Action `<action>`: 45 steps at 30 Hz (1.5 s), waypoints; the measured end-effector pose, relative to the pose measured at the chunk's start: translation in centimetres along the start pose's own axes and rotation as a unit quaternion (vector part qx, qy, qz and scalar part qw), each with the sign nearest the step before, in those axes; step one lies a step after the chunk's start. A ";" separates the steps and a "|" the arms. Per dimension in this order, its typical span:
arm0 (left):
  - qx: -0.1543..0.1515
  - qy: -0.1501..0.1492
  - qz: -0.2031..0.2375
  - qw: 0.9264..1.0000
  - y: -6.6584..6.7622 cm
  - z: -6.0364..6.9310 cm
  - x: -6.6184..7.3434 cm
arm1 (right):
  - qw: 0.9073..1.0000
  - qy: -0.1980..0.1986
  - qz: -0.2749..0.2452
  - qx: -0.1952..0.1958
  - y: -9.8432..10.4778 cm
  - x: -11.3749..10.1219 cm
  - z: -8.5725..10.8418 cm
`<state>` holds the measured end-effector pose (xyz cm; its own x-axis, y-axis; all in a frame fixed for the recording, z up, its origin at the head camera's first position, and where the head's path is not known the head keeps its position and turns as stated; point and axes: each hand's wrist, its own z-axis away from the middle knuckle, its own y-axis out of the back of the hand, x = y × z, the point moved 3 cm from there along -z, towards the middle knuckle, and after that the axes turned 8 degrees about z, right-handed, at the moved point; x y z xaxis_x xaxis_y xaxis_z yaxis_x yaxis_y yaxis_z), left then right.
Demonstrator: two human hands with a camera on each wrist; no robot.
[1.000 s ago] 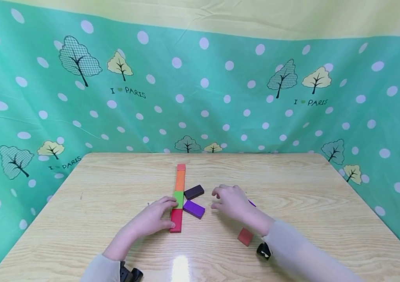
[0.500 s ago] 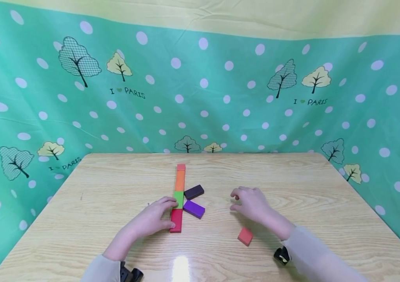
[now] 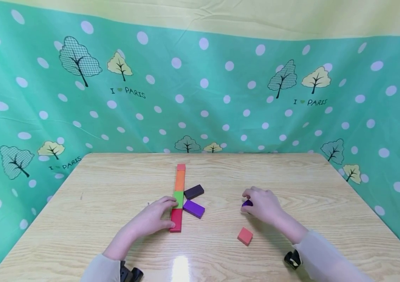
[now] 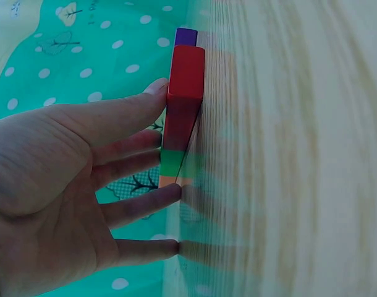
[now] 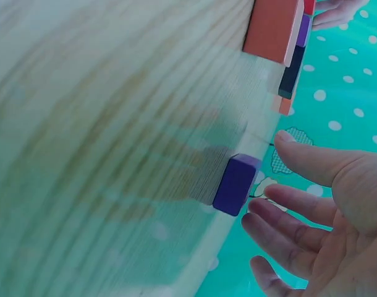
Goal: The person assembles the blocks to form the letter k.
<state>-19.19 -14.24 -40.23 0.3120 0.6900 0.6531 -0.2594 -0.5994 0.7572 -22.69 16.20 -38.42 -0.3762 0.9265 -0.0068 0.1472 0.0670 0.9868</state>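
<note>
A row of blocks on the table runs away from me: a red block [image 3: 176, 221] nearest, then a green block [image 3: 178, 196], an orange block [image 3: 180, 180] and a small light-red block [image 3: 181, 167]. My left hand [image 3: 155, 215] rests at the row's left side, thumb touching the red block and fingertips at the green one. In the left wrist view its fingers [image 4: 142, 207] are fairly straight. My right hand [image 3: 265, 205] is at a purple block [image 5: 237, 184], thumb and fingers spread around it; no firm hold shows in the right wrist view.
A black block [image 3: 194, 191] and another purple block [image 3: 194, 209] lie slanted just right of the row. A salmon-red block [image 3: 245, 236] lies on the table [image 3: 126, 168] nearer me than the right hand. A green dotted cloth [image 3: 203, 98] hangs behind the table.
My right hand has moved right, away from the black and slanted purple blocks, to the separate purple block, which now shows between thumb and fingers. My left hand has stayed in place.
</note>
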 end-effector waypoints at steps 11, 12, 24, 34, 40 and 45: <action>-0.005 -0.007 0.000 1.000 -0.1 -0.1 0.0 | 0.998 -0.050 -0.020 -0.037 -0.6 1.0 0.6; -0.005 -0.006 0.000 1.000 -0.1 -0.1 0.0 | 0.998 -0.052 -0.025 -0.038 -0.7 1.0 0.6; -0.004 -0.001 0.001 1.000 -0.1 -0.1 0.0 | 0.996 -0.054 -0.062 -0.026 -1.0 1.0 0.5; -0.003 -0.001 0.001 1.000 -0.2 0.0 -0.1 | 0.997 -0.044 -0.061 -0.025 -1.3 0.7 0.0; -0.003 -0.002 0.001 1.000 -0.2 -0.1 -0.3 | 0.998 -0.033 -0.059 -0.013 -1.4 0.4 -0.3; -0.002 -0.003 0.003 1.000 -0.2 0.0 -0.3 | 0.998 -0.029 -0.056 -0.008 -1.4 0.1 -0.6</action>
<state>-19.25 -14.29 -40.54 0.3148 0.6840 0.6581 -0.2660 -0.6019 0.7529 -23.49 15.94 -39.72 -0.3361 0.9335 -0.1251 0.0919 0.1647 0.9821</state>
